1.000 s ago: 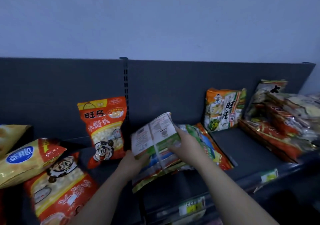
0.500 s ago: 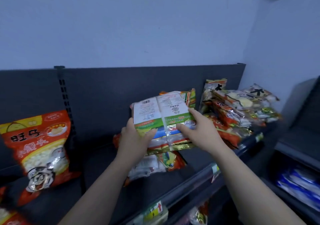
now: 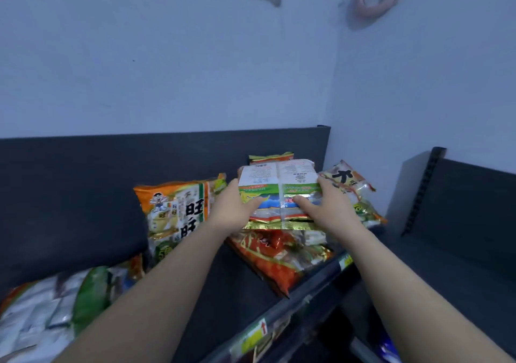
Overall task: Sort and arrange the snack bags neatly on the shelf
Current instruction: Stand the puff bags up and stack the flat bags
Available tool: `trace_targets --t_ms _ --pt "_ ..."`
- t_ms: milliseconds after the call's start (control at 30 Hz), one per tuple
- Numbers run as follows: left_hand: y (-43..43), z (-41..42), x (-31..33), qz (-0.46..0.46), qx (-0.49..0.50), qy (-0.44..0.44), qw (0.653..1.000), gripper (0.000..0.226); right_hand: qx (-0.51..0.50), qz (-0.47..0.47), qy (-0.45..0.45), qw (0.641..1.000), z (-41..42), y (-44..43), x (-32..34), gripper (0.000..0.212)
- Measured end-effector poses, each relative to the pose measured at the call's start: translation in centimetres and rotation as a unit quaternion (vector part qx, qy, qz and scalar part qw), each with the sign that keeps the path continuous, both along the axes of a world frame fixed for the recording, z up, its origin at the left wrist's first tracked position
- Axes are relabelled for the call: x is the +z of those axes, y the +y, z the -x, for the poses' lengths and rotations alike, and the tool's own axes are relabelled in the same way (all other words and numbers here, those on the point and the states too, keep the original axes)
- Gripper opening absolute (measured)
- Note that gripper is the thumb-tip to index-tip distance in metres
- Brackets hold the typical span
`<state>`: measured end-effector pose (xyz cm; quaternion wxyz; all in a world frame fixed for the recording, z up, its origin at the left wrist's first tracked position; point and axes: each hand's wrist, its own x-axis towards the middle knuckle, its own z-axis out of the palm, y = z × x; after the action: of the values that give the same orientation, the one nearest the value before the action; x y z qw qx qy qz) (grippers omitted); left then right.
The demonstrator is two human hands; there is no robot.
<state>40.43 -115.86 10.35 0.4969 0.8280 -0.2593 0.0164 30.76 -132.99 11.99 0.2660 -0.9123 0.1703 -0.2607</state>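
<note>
On shelf [image 3: 245, 281], L of held snack bag [image 3: 279, 184]: orange "旺旺" pkg [image 3: 178, 209].

The dark shelf [image 3: 240, 287] carries an orange bag [image 3: 178, 209] leaning on its back panel [image 3: 83, 189], a red bag [image 3: 276, 265] lying flat, and a white-green bag [image 3: 47, 315] at left.

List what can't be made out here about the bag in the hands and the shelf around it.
Head view only:
- Front of the held bag faces away; its back print is too small to read.
- Pile beneath: a red bag shows, the rest is covered by the held bag, left hand and right hand.
- The white-and-green bag: cut off by the left edge, blurred.
- Shelf price labels: blurred.
</note>
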Motion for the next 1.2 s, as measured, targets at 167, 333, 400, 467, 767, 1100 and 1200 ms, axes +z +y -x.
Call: trace_targets --t_ms 167,333,400,467,767,1100,1200 --pt "-8.3 -4.0 0.5 -0.039 0.015 0.016 0.999 0.044 -0.018 0.004 0.033 0.999 -3.7 -8.1 -0.1 0.05" --pt "-13.6 -7.7 0.0 -0.089 0.026 -0.009 0.996 0.053 -0.042 0.034 0.069 0.996 -8.0 -13.6 -1.3 0.047" --pt "-15.0 -8.7 -0.7 -0.147 0.032 -0.013 0.988 0.062 -0.044 0.04 0.109 0.992 -9.5 -15.0 -2.4 0.04" --pt "-16.0 -9.3 -1.7 -0.2 0.028 -0.015 0.979 0.068 -0.042 0.054 0.147 0.987 -10.4 -15.7 -3.5 0.032" --pt "-15.1 -8.8 -2.0 -0.192 0.03 -0.05 0.98 0.045 -0.04 0.115 0.14 0.983 -10.5 -14.7 -3.2 0.051" --pt "-3.5 -4.6 -2.5 -0.222 0.1 -0.074 0.967 0.057 0.044 0.131 0.098 0.986 -10.2 -3.6 -2.6 0.052" --pt "3.3 -3.1 -3.4 -0.246 0.143 -0.087 0.955 0.056 0.123 0.144 0.083 0.978 -10.0 3.0 -3.4 0.046"
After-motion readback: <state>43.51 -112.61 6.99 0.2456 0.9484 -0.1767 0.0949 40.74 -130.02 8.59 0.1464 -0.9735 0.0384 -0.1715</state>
